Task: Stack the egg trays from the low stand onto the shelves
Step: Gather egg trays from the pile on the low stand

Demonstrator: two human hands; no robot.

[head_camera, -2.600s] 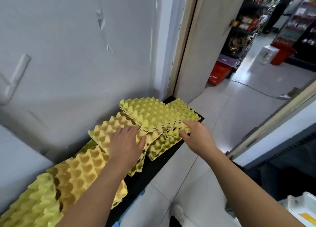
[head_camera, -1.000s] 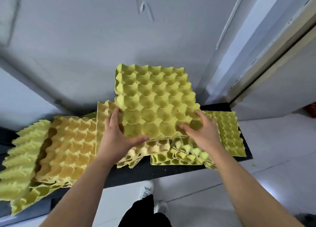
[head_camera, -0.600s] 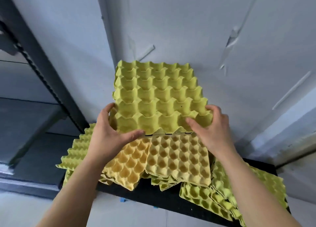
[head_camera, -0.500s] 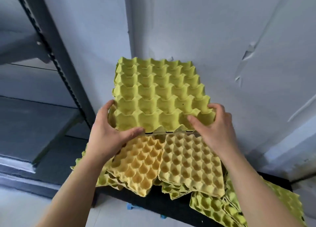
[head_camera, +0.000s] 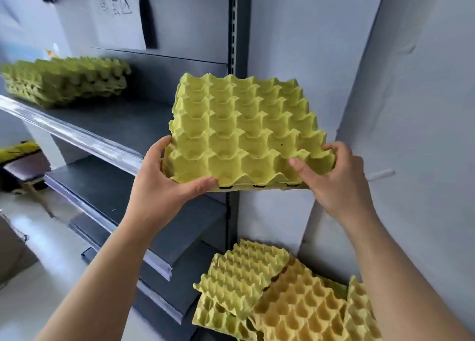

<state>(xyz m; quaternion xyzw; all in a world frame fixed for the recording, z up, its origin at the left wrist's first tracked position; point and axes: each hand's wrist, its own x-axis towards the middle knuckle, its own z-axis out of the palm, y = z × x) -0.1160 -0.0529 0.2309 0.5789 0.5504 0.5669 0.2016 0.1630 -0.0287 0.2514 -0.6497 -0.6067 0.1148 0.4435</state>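
Shelving unit (head_camera: pixel 190 27) filled the left and centre, plain wall (head_camera: pixel 424 96) on the right, slotted upright (head_camera: pixel 233 45) at the boundary between them. Cardboard box (head_camera: pixel 115 11) sat up top, blurred.

Upper shelf (head_camera: pixel 133 124) had a clear strip (head_camera: pixel 72 135) along its front edge. The shelved stack (head_camera: pixel 66 81) of green trays sat at its far left, with bare shelf between it and the upright. Lower shelves (head_camera: pixel 102 183) were below.

Loose trays (head_camera: pixel 282 297), green and orange, lay overlapping and skewed at bottom right. Presumably they were on the low stand, but I couldn't make out the stand itself.

Held tray (head_camera: pixel 244 129) was airborne, cups up, roughly at upper-shelf height. It was in front of the upright, directly above the loose trays and well apart from the shelved stack. The near edge looked double-layered, so possibly more than one tray nested; couldn't count.

Left hand (head_camera: pixel 164 186) gripped the near-left corner, thumb lying along the near edge, fingers wrapped round the side and underneath. Right hand (head_camera: pixel 339 186) gripped the near-right corner, thumb pressed into a cup, fingertips hooked over the right edge.

Step, my read: carry phase, pick done, placement not yet done. A fair number of trays were left below, so the task was early to mid.

Next move should:
- shift left past the upright
- clear the front strip
- line up the cups with the shelved stack so the tray nests, or start a second pile on the bare shelf
- keep it level, since pulp trays flex when held by one edge only
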